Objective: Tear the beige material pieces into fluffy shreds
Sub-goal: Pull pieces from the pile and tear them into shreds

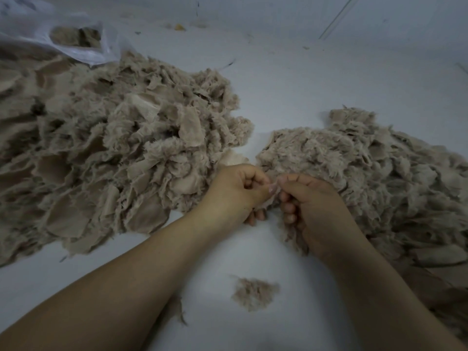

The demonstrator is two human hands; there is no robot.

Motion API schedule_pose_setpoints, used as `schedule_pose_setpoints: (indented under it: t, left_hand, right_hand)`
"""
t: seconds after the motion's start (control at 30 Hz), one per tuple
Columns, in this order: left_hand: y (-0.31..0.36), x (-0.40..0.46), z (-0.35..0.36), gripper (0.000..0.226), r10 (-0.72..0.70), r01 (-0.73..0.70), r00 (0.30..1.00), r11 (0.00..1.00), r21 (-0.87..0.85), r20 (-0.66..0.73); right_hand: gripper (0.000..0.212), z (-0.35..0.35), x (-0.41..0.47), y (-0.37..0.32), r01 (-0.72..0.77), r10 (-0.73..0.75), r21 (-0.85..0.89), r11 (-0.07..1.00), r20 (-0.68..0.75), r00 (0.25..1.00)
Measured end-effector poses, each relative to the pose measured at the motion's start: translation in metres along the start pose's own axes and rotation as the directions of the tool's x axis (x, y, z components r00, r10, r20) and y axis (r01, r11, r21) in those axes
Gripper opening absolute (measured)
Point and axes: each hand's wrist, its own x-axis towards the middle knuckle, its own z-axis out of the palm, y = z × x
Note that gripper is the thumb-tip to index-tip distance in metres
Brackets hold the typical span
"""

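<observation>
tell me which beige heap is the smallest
The small tuft lying alone on the white surface between the forearms. The left pile and right pile are far bigger and spread to the frame edges.

The big heap of material pieces (109,153) at nine o'clock is beige-taupe, with paler, smoother tan patches among darker fuzzy tufts and shadowed gaps. The heap (374,178) at three o'clock is the same beige, a little greyer and more even in tone, as is the small fluffy clump (254,293) at six o'clock. All lie on a plain pale blue-grey surface (304,79), while a translucent white bag (63,29) at eleven o'clock shows brown-beige contents through it.
</observation>
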Motion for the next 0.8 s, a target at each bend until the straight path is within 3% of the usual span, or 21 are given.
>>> schedule_pose_setpoints:
  t: [0.2, 0.37, 0.43, 0.53, 0.63, 0.73, 0.8]
  left_hand:
    - [0.002, -0.004, 0.000, 0.016, 0.068, -0.062, 0.996, 0.992, -0.112, 0.052]
    - [-0.001, -0.009, -0.007, 0.012, 0.091, -0.076, 0.996, 0.924, -0.374, 0.024]
    - [-0.001, -0.011, -0.009, 0.010, 0.093, -0.092, 0.996, 0.915, -0.392, -0.016]
    - [-0.002, -0.009, -0.009, 0.014, 0.297, -0.305, 0.936, 0.952, -0.013, -0.187]
    - [-0.002, -0.010, -0.005, 0.010, 0.531, -0.462, 0.832, 0.823, 0.330, -0.161]
    - [-0.005, -0.015, 0.000, 0.009, 0.603, -0.535, 0.798, 0.723, 0.438, -0.021]
    - [-0.007, -0.016, 0.001, 0.016, 0.578, -0.521, 0.815, 0.752, 0.404, -0.025]
  right_hand:
    - [0.037, 0.001, 0.001, 0.002, -0.036, 0.034, -0.121, 0.992, -0.013, 0.999]
    - [0.027, 0.004, 0.002, 0.001, -0.078, 0.078, -0.011, 0.997, -0.059, 0.995]
    - [0.023, 0.003, 0.001, 0.000, -0.067, 0.066, -0.019, 0.998, -0.044, 0.997]
    - [0.024, -0.001, -0.001, -0.001, -0.017, 0.019, -0.097, 0.995, 0.015, 1.000]
    - [0.039, -0.001, -0.003, -0.003, 0.040, -0.026, -0.159, 0.986, 0.086, 0.996]
    - [0.035, -0.001, -0.004, -0.001, 0.053, -0.039, -0.159, 0.986, 0.091, 0.995]
    - [0.038, -0.001, -0.003, 0.001, 0.031, -0.024, -0.167, 0.986, 0.044, 0.999]
